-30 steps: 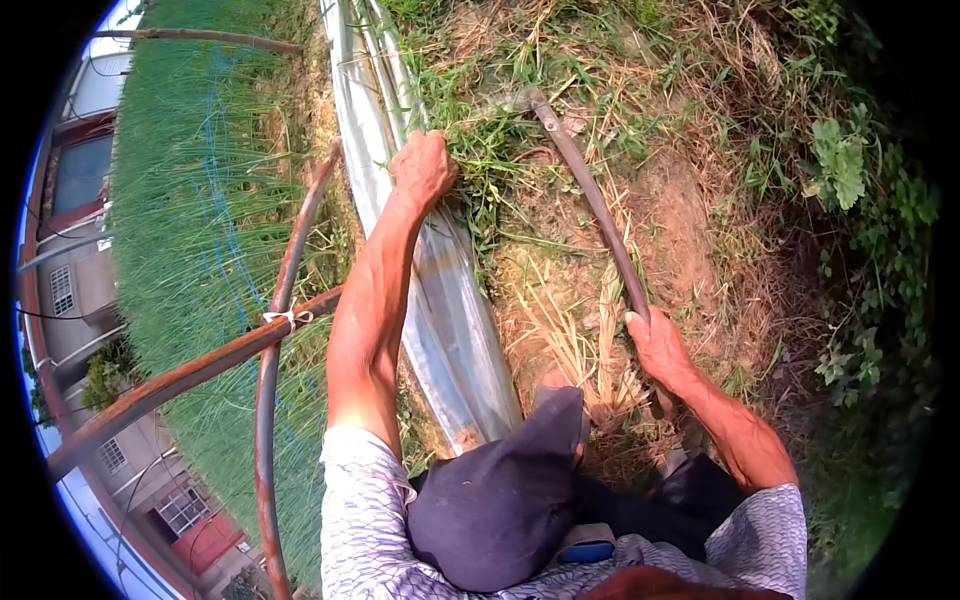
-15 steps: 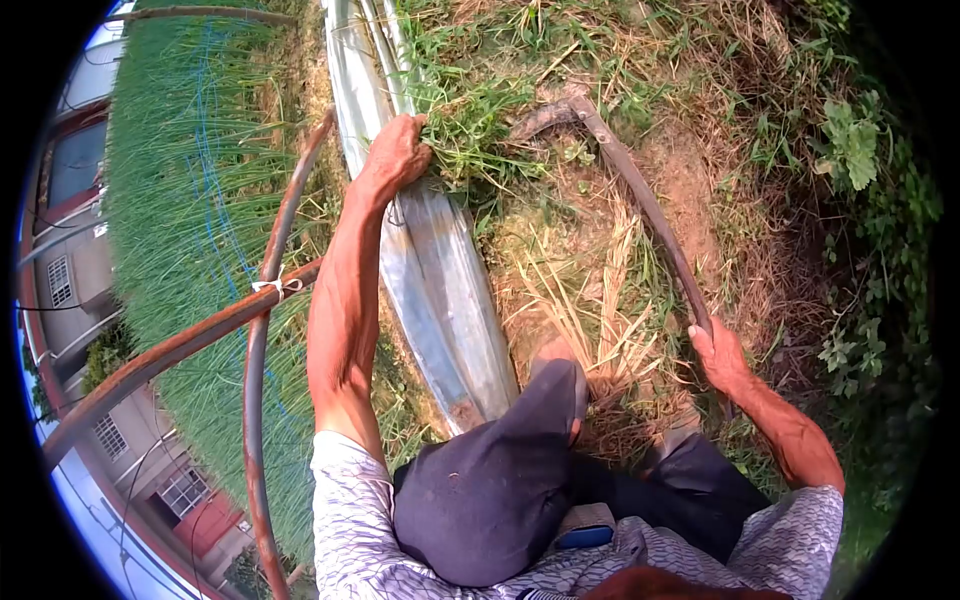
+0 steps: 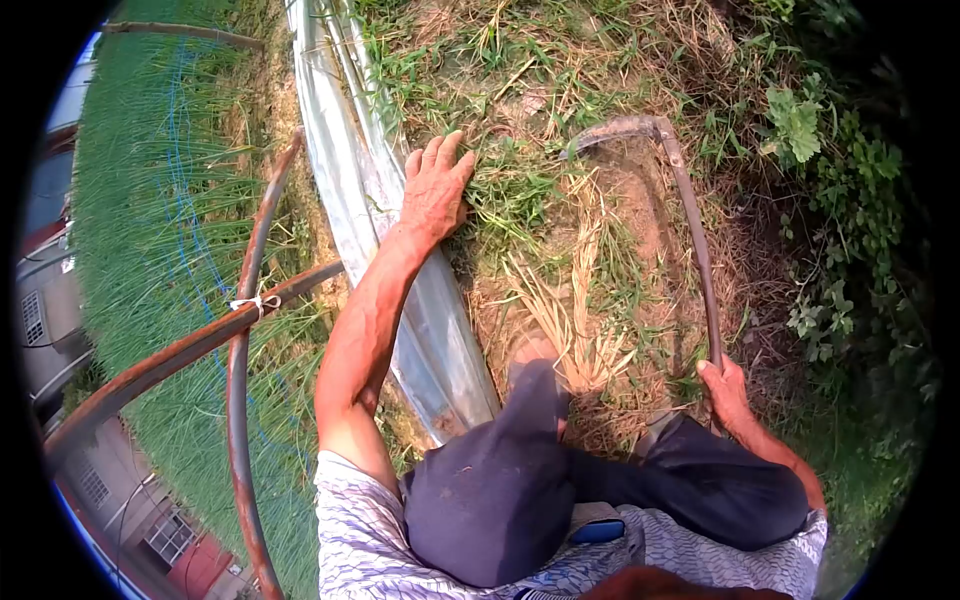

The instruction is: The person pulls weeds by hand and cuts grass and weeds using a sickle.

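My left hand is open, its fingers spread, over the right edge of a folded strip of clear plastic sheeting. Green cut-looking grass lies just to its right. My right hand is wrapped around the long wooden handle of a sickle. The sickle's curved blade reaches left at the top, above the weedy soil. Between my hands, a clump of dry yellow stalks lies in front of my bent knees.
To the left, rusty metal poles cross, tied with a white string. Behind them grows a dense bed of tall green plants with blue lines running through it. Dark leafy bushes edge the right side. My foot is beside the plastic.
My left hand has gone from a closed grip at the grass to spread fingers, slightly lower and to the right. The sickle blade has swung right, away from the left hand.
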A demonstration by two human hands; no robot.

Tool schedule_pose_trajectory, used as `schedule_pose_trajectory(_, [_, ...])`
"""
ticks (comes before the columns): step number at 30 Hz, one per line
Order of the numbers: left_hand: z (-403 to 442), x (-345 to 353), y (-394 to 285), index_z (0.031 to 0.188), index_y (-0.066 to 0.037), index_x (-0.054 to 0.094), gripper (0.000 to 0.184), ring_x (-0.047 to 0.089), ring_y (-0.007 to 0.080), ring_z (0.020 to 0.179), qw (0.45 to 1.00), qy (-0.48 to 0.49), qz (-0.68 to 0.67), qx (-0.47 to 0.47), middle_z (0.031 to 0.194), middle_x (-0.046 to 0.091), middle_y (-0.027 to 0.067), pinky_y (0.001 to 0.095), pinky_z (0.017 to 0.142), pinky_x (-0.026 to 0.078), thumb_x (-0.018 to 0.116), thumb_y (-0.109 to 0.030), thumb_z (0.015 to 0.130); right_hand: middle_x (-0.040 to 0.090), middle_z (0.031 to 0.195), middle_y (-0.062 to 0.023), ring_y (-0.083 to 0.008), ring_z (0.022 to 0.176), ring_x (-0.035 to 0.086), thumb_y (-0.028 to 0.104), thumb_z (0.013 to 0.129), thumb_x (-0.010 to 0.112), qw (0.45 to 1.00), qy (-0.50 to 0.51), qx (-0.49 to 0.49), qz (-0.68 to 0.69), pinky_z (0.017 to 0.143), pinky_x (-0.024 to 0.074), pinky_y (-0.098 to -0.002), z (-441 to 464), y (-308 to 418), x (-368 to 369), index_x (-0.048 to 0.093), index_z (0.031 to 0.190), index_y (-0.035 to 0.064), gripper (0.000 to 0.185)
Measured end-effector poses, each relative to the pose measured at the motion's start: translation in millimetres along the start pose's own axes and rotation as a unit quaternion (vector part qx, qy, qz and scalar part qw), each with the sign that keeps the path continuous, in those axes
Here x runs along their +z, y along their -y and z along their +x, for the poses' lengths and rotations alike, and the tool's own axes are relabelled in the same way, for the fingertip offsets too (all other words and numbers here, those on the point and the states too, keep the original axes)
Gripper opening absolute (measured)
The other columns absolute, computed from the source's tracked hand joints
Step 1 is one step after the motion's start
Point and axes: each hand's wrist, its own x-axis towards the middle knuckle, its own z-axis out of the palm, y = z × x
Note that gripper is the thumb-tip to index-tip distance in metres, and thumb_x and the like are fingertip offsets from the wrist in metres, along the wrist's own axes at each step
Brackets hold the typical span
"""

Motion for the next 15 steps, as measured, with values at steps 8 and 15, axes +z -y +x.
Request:
schedule_pose_trajectory(8, [34.7,14.9,35.4,0.097,-0.003,0.053,0.024,0.058,0.0383,0.097,0.996,0.007,-0.089,-0.024,0.098,0.06,0.0177,0.0464,0.094,0.043,0.056,-0.004,0.073,0.045,0.069,0.0018,-0.0085,0.06,0.042,0.031,0.092,0.066,0.994,-0.108,-0.027,-0.02,0.051,0.0374,-0.0287,-27.6,-1.1,-1.3,0.051,0.088,0.0043,0.031])
schedule_pose_trajectory(15, [11.0,47.2,3.6,0.109,0.002,0.06,0.029,0.06,0.0387,0.081,0.9,-0.107,-0.373,-0.197,0.101,0.065,0.0232,0.0444,0.074,0.049,0.055,-0.022,0.093,0.046,0.069,-0.0012,-0.0122,0.064,0.043,0.028,0.088,0.067,0.975,-0.165,-0.055,-0.137,0.058,0.0407,-0.0317,-84.2,45.1,15.2,0.054,0.091,0.0014,0.031])
